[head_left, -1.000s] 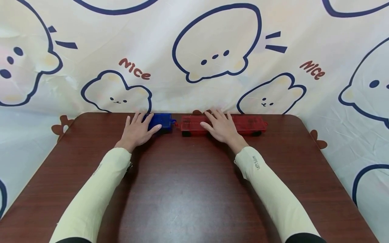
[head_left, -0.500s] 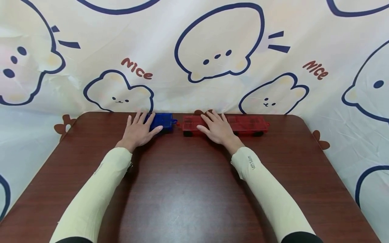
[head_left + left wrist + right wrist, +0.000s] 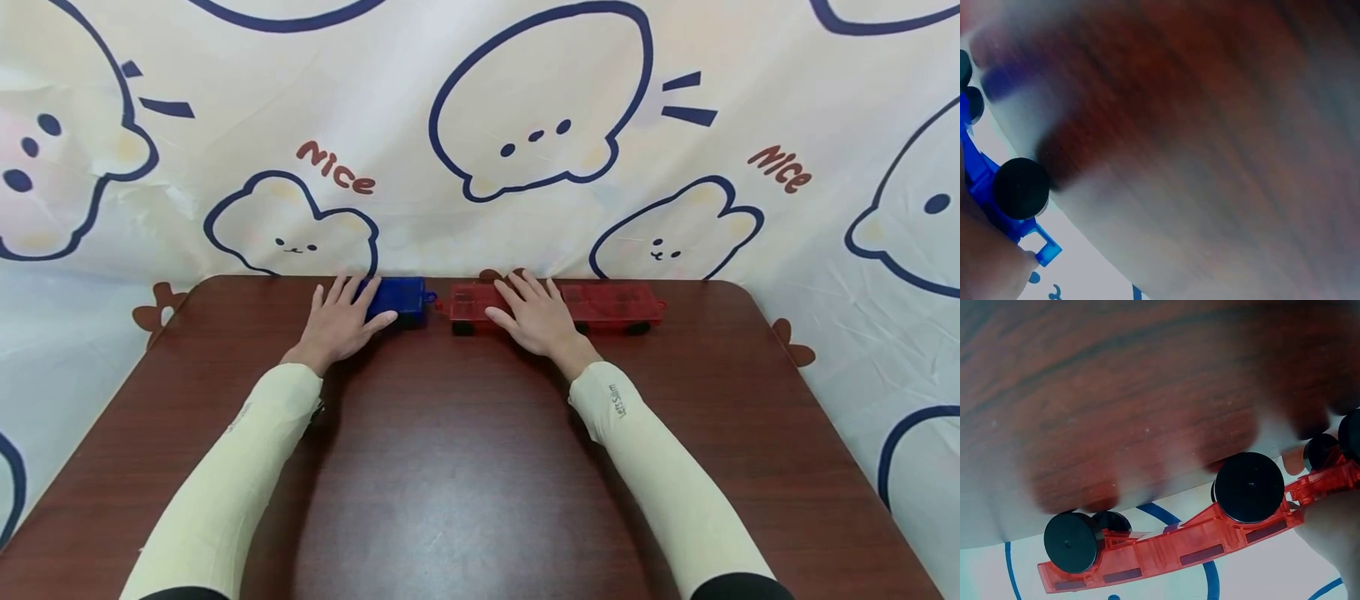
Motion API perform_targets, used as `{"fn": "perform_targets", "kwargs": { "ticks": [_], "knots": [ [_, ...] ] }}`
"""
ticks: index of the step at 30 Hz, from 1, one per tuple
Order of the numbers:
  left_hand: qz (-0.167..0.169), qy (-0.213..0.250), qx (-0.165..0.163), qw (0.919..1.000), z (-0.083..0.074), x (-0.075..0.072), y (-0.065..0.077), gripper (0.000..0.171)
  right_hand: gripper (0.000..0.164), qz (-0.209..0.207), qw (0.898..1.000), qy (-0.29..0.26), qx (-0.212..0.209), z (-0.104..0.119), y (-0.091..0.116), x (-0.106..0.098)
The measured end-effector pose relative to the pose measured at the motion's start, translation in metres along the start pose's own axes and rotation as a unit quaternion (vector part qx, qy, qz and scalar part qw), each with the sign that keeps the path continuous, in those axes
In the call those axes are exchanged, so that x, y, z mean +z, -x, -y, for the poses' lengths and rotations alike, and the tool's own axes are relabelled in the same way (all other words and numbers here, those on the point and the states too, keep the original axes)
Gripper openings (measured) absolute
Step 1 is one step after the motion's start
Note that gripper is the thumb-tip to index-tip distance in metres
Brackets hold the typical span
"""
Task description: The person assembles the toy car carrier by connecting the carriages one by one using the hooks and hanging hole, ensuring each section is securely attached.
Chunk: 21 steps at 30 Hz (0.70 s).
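Note:
A translucent blue toy wagon (image 3: 401,297) with black wheels stands at the table's far edge. My left hand (image 3: 341,321) lies over its left part with fingers spread, thumb along the near side. In the left wrist view the thumb (image 3: 991,262) rests beside the blue wagon's end hook (image 3: 1049,248). Farther right, a row of red toy wagons (image 3: 611,304) is partly covered by my right hand (image 3: 536,321), its fingers extended across the top. The right wrist view shows a red wagon (image 3: 1166,550) joined to another. The blue and red end hooks face each other; contact is unclear.
The wagons stand on a dark brown wooden table (image 3: 450,467), close against its back edge. Behind it hangs a pale cloth (image 3: 480,233) printed with cartoon animals, which also covers both sides.
My right hand has slid a little left along the red wagons, then stayed there. The left hand and the wagons keep their places; the head view has shifted slightly.

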<state>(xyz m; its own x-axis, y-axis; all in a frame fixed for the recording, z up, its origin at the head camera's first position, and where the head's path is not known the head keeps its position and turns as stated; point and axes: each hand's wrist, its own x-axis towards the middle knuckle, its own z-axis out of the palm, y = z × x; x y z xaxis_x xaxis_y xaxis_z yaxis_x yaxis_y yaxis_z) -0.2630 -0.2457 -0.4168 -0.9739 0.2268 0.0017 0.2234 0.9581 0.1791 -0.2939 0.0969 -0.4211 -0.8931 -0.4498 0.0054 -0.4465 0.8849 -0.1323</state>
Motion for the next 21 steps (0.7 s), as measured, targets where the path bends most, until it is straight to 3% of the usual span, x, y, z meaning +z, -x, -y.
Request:
{"fn": "perform_targets", "kwargs": {
  "ticks": [14,21],
  "knots": [
    [-0.014,0.031,0.004,0.9994,-0.0022,0.0007,0.0004,0.085,0.075,-0.004,1.000,0.004,0.006,0.0003,-0.0030,0.0009],
    [0.000,0.042,0.005,0.9991,-0.0053,0.0000,0.0022,0.086,0.074,0.000,1.000,0.007,0.011,0.0018,-0.0039,0.0005]
  ]
}}
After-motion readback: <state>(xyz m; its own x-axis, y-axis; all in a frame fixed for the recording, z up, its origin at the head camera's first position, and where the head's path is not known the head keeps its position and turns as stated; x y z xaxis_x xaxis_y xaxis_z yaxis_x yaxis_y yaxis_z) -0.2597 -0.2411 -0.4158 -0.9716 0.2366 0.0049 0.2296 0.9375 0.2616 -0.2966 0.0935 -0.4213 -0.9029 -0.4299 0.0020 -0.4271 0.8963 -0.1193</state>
